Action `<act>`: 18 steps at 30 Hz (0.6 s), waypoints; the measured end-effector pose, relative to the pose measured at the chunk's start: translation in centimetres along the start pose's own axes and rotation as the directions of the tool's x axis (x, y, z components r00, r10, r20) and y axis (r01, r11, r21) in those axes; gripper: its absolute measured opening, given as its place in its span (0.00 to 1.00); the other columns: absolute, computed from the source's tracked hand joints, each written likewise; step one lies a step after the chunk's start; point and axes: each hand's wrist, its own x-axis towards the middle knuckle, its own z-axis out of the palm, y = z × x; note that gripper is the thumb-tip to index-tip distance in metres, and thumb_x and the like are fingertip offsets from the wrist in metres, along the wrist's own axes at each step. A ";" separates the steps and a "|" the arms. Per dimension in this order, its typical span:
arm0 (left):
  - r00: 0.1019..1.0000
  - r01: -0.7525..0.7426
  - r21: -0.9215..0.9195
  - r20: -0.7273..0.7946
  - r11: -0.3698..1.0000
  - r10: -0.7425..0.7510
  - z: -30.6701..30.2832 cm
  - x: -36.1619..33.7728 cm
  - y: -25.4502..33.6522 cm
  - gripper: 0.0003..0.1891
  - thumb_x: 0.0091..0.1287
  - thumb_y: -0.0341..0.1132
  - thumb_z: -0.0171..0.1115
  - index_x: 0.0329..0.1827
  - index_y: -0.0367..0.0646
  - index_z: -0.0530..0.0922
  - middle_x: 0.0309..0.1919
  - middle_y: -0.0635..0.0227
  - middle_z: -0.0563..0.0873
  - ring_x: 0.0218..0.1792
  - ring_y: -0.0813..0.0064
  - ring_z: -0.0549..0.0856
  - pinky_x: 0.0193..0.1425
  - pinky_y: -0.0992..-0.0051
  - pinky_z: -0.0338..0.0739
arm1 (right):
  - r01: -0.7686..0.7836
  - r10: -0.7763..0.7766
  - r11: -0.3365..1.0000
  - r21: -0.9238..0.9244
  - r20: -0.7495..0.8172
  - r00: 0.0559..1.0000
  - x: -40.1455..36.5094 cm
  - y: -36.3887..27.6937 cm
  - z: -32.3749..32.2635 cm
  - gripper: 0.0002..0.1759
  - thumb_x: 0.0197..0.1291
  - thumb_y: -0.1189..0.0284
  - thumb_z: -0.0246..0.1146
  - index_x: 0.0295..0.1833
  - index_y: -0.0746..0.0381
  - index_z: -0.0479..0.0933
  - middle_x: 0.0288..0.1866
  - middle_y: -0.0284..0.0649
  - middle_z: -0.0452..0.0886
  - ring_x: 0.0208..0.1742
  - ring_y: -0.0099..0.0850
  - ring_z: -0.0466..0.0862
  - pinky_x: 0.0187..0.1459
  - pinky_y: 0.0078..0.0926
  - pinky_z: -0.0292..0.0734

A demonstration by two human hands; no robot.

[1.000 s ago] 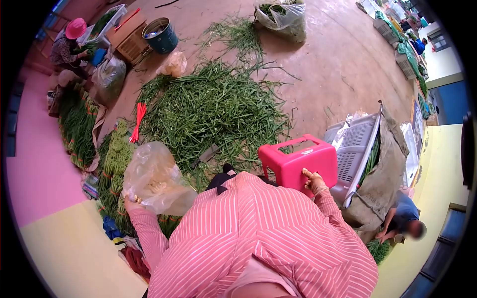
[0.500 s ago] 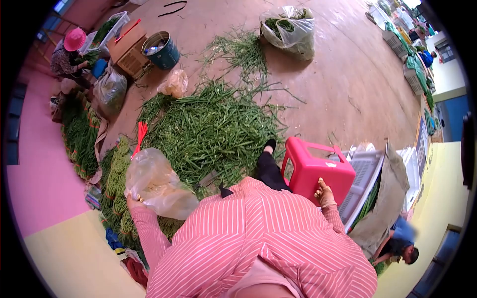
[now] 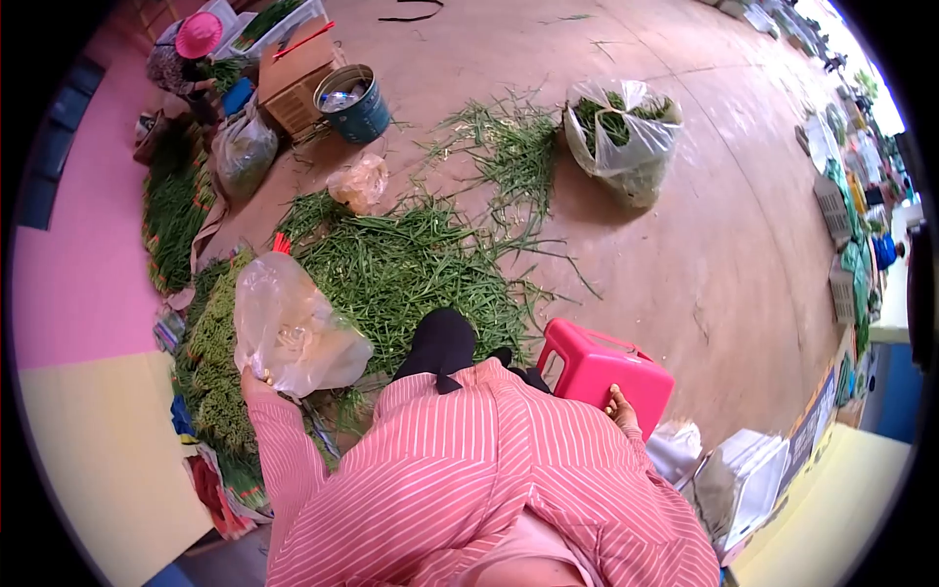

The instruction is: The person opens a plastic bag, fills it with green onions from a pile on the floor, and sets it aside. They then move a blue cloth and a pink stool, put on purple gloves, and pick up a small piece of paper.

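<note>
My left hand (image 3: pixel 255 379) grips the lower edge of a translucent plastic bag (image 3: pixel 305 333), which looks puffed out and hides part of the greens behind it. My right hand (image 3: pixel 622 407) is closed on the near edge of a pink plastic stool (image 3: pixel 612 377), held tilted at my right side. In front of my legs, a loose heap of green stalks (image 3: pixel 411 269) spreads over the floor. Bundled greens (image 3: pixel 217 377) are piled to the left of the bag, with red strips (image 3: pixel 282 243) showing just past its top.
A filled plastic bag (image 3: pixel 626 147) stands on the floor ahead. Farther left are a blue-green bucket (image 3: pixel 354 112), a cardboard box (image 3: pixel 293 88), and a person in a pink hat (image 3: pixel 199 35). White crates (image 3: pixel 753 479) stand on my right, near the yellow wall.
My view has shifted, and one leg now shows forward over the stalks. The stool has moved with my right hand, lower in view and away from the crates. The bag stays in my left hand.
</note>
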 end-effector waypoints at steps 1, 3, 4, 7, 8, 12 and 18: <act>0.991 -0.018 0.070 -0.128 0.997 0.027 0.5 0.1 -0.1 0.19 0.64 0.47 0.47 0.42 0.39 0.75 0.28 0.65 0.78 0.25 0.72 0.76 0.26 0.72 0.71 | 0.001 -0.001 1.000 0.004 0.011 1.000 0.4 -1.2 0.9 0.10 0.54 0.62 0.63 0.33 0.56 0.73 0.16 0.26 0.63 0.14 0.20 0.64 0.14 0.20 0.62; 0.965 -0.024 0.135 -0.257 0.991 0.058 2.1 -0.2 -0.3 0.18 0.63 0.45 0.50 0.41 0.38 0.75 0.28 0.65 0.78 0.23 0.73 0.75 0.22 0.75 0.69 | 0.004 -0.004 1.000 0.002 0.025 1.000 1.2 -3.4 2.7 0.10 0.54 0.62 0.63 0.33 0.55 0.73 0.16 0.26 0.62 0.13 0.20 0.63 0.14 0.20 0.62; 0.973 -0.005 0.089 -0.229 0.996 0.025 3.3 -1.2 -0.3 0.16 0.63 0.45 0.51 0.39 0.39 0.75 0.26 0.65 0.77 0.21 0.73 0.75 0.19 0.76 0.67 | 0.016 -0.016 1.000 -0.005 0.046 0.999 1.5 -4.6 3.7 0.10 0.55 0.62 0.63 0.33 0.55 0.73 0.16 0.26 0.62 0.13 0.20 0.63 0.14 0.21 0.62; 0.981 0.078 -0.003 -0.177 0.997 -0.077 6.7 -2.8 -1.1 0.14 0.62 0.45 0.53 0.36 0.41 0.75 0.24 0.66 0.77 0.18 0.74 0.74 0.15 0.77 0.65 | 0.031 -0.027 0.999 -0.036 0.097 0.995 3.6 -7.9 5.8 0.10 0.55 0.61 0.63 0.33 0.55 0.73 0.16 0.26 0.62 0.13 0.20 0.63 0.14 0.21 0.62; 0.980 0.137 -0.041 -0.142 0.990 -0.142 7.8 -2.9 -1.3 0.13 0.61 0.45 0.54 0.36 0.42 0.74 0.24 0.67 0.77 0.17 0.74 0.74 0.14 0.78 0.64 | 0.032 -0.026 0.998 -0.047 0.125 0.992 4.4 -8.9 6.5 0.10 0.55 0.61 0.63 0.33 0.55 0.73 0.15 0.26 0.62 0.12 0.20 0.63 0.14 0.21 0.62; 0.960 0.248 -0.078 -0.112 0.966 -0.255 13.4 -2.0 -2.8 0.13 0.61 0.45 0.54 0.36 0.43 0.74 0.24 0.67 0.77 0.16 0.74 0.74 0.14 0.78 0.64 | 0.036 -0.030 0.998 -0.049 0.127 0.991 6.1 -14.4 12.0 0.10 0.54 0.63 0.64 0.34 0.56 0.73 0.17 0.26 0.64 0.12 0.21 0.63 0.13 0.22 0.61; 0.931 0.337 -0.065 -0.128 0.939 -0.343 22.2 1.5 -2.2 0.13 0.61 0.45 0.54 0.36 0.43 0.74 0.24 0.67 0.77 0.16 0.74 0.74 0.14 0.78 0.64 | 0.173 -0.157 0.927 -0.334 0.075 0.985 4.4 -25.1 26.0 0.13 0.52 0.67 0.66 0.37 0.61 0.72 0.25 0.29 0.76 0.13 0.20 0.70 0.13 0.17 0.68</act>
